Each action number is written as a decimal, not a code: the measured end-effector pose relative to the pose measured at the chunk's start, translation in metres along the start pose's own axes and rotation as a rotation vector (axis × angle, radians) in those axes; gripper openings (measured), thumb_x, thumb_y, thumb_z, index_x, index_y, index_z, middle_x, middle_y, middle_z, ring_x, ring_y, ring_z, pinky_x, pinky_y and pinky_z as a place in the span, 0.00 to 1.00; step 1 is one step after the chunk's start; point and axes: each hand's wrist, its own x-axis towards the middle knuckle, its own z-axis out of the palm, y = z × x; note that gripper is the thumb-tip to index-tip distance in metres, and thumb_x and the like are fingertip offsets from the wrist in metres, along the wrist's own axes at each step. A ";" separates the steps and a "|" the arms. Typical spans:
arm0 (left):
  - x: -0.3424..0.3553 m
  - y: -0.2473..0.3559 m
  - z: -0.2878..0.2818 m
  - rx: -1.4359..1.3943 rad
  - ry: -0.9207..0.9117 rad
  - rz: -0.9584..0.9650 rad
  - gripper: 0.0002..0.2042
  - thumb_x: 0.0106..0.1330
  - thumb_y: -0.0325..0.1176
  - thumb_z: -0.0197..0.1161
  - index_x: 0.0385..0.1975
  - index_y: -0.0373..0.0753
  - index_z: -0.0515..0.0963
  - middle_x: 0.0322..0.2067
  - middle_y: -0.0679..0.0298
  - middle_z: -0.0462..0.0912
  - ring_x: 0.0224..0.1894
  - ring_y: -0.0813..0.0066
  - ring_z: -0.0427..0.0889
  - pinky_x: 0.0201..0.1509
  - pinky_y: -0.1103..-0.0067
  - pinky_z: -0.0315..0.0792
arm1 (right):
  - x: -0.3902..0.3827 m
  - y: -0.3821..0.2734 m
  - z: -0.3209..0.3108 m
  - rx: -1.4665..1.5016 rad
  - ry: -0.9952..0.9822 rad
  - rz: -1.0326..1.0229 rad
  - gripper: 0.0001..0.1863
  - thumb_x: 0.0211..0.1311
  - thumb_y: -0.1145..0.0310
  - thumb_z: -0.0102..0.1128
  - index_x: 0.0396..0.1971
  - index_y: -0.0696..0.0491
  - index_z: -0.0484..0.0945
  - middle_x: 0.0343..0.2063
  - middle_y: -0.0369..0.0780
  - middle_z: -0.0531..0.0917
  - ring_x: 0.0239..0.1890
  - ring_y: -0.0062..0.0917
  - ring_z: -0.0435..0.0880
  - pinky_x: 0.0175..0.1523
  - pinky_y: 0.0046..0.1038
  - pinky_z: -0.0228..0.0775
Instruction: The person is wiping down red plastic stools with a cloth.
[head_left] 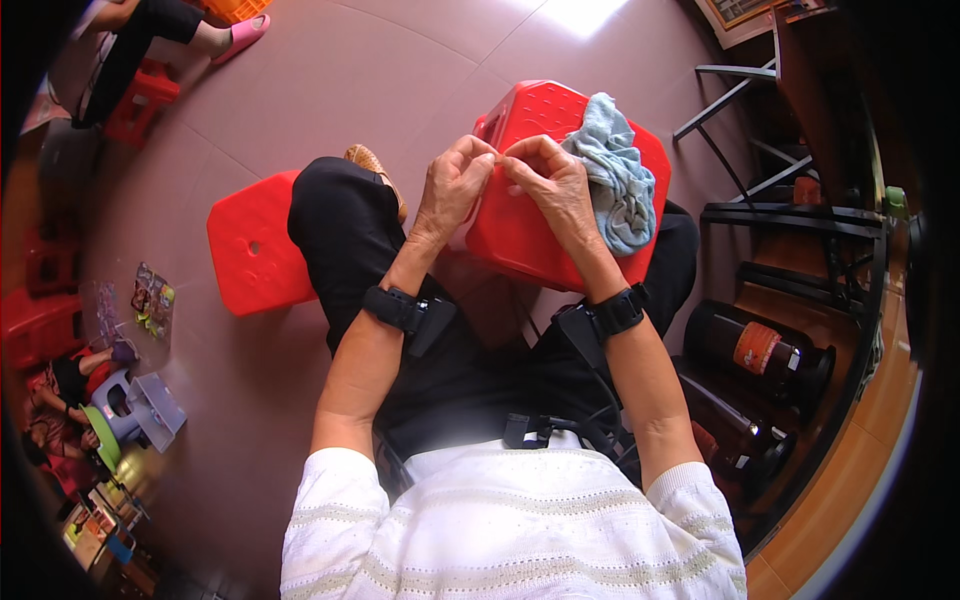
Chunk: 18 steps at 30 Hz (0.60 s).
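1. Two bare hands of mine meet over the bright-red, angular plastic stool (518, 238) between my knees.
2. My left hand (459, 187) pinches thumb and finger closed; I cannot tell whether they grip anything.
3. My right hand (549, 182) pinches likewise, its tips just beside the left's, contents too small to tell.
4. A crumpled, pale-blue cloth (622, 190) lies on the stool's right side.
5. Farther left stands a second red plastic stool (262, 215).

They wear a white, short-sleeved top (510, 540) with beige openwork stripes (540, 503), black trousers (345, 235), black wrist straps (393, 308) and a black cable (592, 432).
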 end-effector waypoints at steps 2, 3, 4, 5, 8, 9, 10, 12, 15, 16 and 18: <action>0.001 0.001 0.000 -0.013 -0.004 -0.006 0.07 0.68 0.33 0.52 0.33 0.37 0.75 0.23 0.74 0.72 0.25 0.89 0.67 0.31 0.89 0.64 | 0.000 0.002 -0.002 -0.026 -0.006 -0.033 0.06 0.58 0.70 0.61 0.32 0.56 0.79 0.24 0.34 0.82 0.26 0.13 0.80 0.32 0.16 0.73; 0.001 0.001 0.000 -0.026 -0.008 -0.012 0.07 0.68 0.33 0.52 0.34 0.37 0.75 0.23 0.73 0.73 0.25 0.89 0.68 0.31 0.89 0.65 | 0.000 0.001 -0.002 -0.027 -0.006 -0.033 0.06 0.58 0.70 0.61 0.32 0.56 0.79 0.24 0.34 0.82 0.26 0.13 0.80 0.32 0.16 0.73; 0.001 0.001 -0.001 -0.026 -0.008 -0.012 0.07 0.68 0.33 0.52 0.34 0.37 0.75 0.23 0.73 0.73 0.25 0.89 0.68 0.31 0.89 0.65 | 0.000 0.001 -0.001 -0.034 -0.005 -0.031 0.06 0.59 0.70 0.61 0.32 0.56 0.79 0.24 0.33 0.82 0.26 0.13 0.80 0.33 0.16 0.73; 0.001 0.001 -0.001 -0.038 -0.004 -0.017 0.08 0.68 0.33 0.52 0.34 0.37 0.76 0.24 0.73 0.73 0.25 0.89 0.68 0.31 0.89 0.65 | 0.001 0.001 -0.001 -0.041 -0.005 -0.029 0.05 0.59 0.70 0.60 0.32 0.56 0.79 0.23 0.33 0.82 0.26 0.13 0.80 0.33 0.16 0.72; 0.001 -0.002 -0.005 -0.090 -0.018 -0.027 0.08 0.68 0.32 0.51 0.35 0.36 0.77 0.24 0.72 0.75 0.25 0.89 0.70 0.31 0.89 0.67 | 0.001 0.000 0.003 0.014 0.022 -0.008 0.06 0.59 0.70 0.60 0.32 0.56 0.78 0.23 0.33 0.82 0.26 0.13 0.80 0.33 0.15 0.72; 0.001 -0.001 -0.006 -0.131 -0.037 -0.034 0.08 0.68 0.31 0.51 0.36 0.36 0.77 0.25 0.72 0.76 0.25 0.89 0.70 0.31 0.89 0.67 | 0.001 -0.001 0.003 0.014 0.021 -0.008 0.06 0.59 0.70 0.60 0.32 0.56 0.78 0.23 0.33 0.82 0.26 0.13 0.80 0.33 0.15 0.72; 0.001 0.000 -0.007 -0.131 -0.036 -0.033 0.08 0.68 0.31 0.51 0.36 0.36 0.77 0.25 0.72 0.76 0.25 0.89 0.70 0.31 0.89 0.67 | 0.001 -0.002 0.004 0.034 0.023 0.005 0.06 0.59 0.70 0.60 0.32 0.57 0.78 0.24 0.33 0.82 0.26 0.13 0.80 0.32 0.16 0.73; 0.000 0.002 -0.007 -0.131 -0.032 -0.013 0.09 0.68 0.31 0.51 0.37 0.35 0.78 0.25 0.72 0.76 0.25 0.89 0.71 0.31 0.89 0.68 | 0.002 -0.002 0.005 0.053 0.027 0.018 0.06 0.60 0.70 0.60 0.33 0.57 0.78 0.24 0.34 0.82 0.26 0.13 0.80 0.32 0.16 0.73; -0.003 0.007 -0.008 -0.100 -0.030 -0.015 0.08 0.68 0.30 0.53 0.38 0.35 0.78 0.25 0.72 0.77 0.25 0.90 0.71 0.32 0.90 0.68 | 0.003 -0.002 0.006 0.091 0.044 0.028 0.07 0.60 0.69 0.60 0.33 0.57 0.78 0.25 0.35 0.82 0.26 0.14 0.80 0.31 0.16 0.74; -0.004 0.009 -0.007 -0.100 -0.031 -0.014 0.08 0.68 0.30 0.53 0.38 0.35 0.78 0.25 0.72 0.77 0.25 0.90 0.71 0.32 0.90 0.68 | 0.003 -0.002 0.007 0.106 0.051 0.038 0.07 0.60 0.69 0.60 0.33 0.57 0.78 0.25 0.35 0.82 0.27 0.14 0.80 0.31 0.16 0.74; -0.006 0.012 -0.005 -0.033 -0.004 0.002 0.07 0.67 0.30 0.55 0.38 0.35 0.78 0.26 0.73 0.77 0.27 0.91 0.72 0.32 0.90 0.68 | 0.002 -0.003 0.007 0.121 0.058 0.048 0.07 0.60 0.69 0.60 0.33 0.57 0.78 0.25 0.35 0.82 0.27 0.14 0.80 0.31 0.16 0.75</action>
